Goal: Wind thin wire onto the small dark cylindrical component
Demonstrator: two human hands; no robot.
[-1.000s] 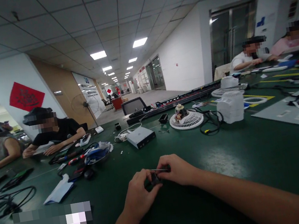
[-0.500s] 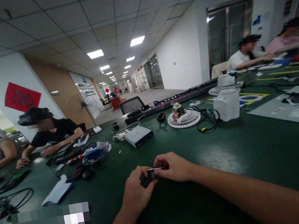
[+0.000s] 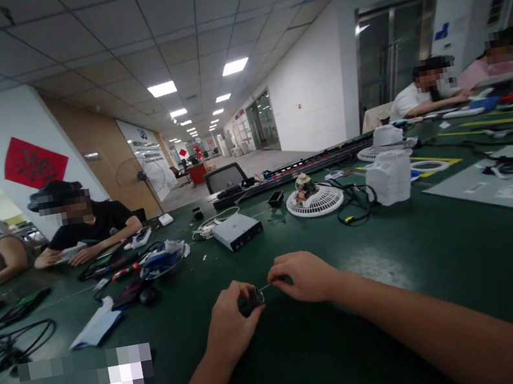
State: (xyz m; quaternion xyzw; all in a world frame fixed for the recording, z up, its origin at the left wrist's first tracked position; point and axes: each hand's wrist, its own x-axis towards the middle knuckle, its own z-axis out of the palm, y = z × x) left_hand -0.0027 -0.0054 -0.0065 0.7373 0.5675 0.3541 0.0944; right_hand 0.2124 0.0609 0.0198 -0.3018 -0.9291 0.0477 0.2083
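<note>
"So, what is the left hand [image 3: 226,321] doing over the near middle of the green table [image 3: 230,268]?"

"It is grasping a small dark cylindrical part [image 3: 255,296] between thumb and fingers, with its round end facing right. I'd say it is gripping the sides so that this end is staying uncovered for the other hand."

"And the right hand [image 3: 307,276]?"

"Its fingertips are pinching a thin, light rod [image 3: 265,287] that is pointing left at that round end. The pinch is probably serving to steer something so slim."

"Where is the cylindrical part sitting relative to the fingers?"

"It is sitting right at the left fingertips, with the thumb lying on its near side and the forefinger curling over the far side. The right fingertips are standing just beside it, apart, and the rod is spanning the gap. Whether the rod is entering the part, I cannot tell."

"Why are the bigger pieces lying farther off?"

"The optical drive [image 3: 237,231] is lying beyond the hands, and the white fan grille [image 3: 316,202] is resting to its right, presumably so that neither is crowding the fingers."
</note>
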